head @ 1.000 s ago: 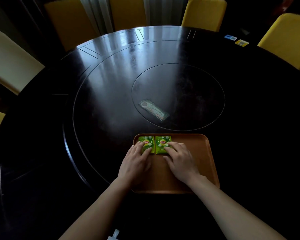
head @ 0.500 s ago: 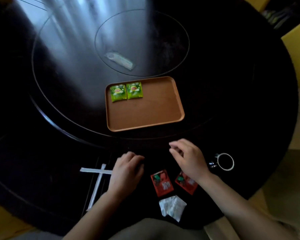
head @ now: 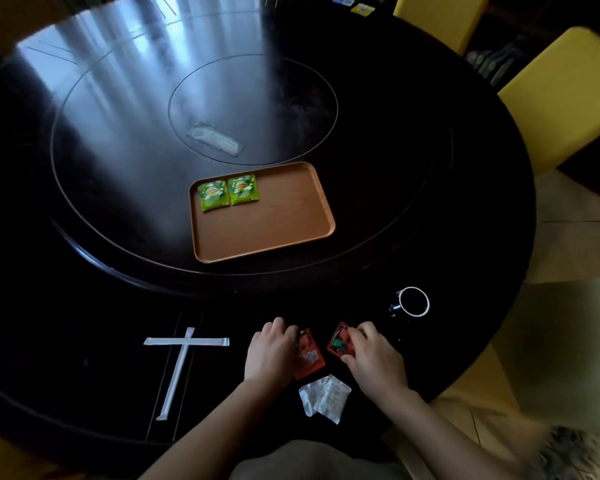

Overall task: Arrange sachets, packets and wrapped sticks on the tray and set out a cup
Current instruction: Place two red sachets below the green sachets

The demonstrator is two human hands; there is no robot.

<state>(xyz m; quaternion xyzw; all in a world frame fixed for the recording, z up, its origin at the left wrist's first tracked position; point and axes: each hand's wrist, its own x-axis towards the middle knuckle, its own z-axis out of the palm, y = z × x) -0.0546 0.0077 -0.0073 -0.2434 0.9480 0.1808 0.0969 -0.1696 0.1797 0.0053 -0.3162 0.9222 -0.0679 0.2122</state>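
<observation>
Red sachets (head: pixel 310 355) pinched in both hands (head: pixel 271 355) — green ones' (head: pixel 213 195) logo perhaps Lipton.

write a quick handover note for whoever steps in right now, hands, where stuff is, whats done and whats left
Left hand: on a red packet at the near table edge, grip not yet clear.
Right hand: pinching the other red packet, tilted up off the table.
Done: two green sachets lie side by side in the tray's far-left corner.
Left: both red packets, the white crumpled packet near the body, and the two crossed wrapped sticks to the left all go on the tray. The cup, right of the hands, still needs setting out.
</observation>
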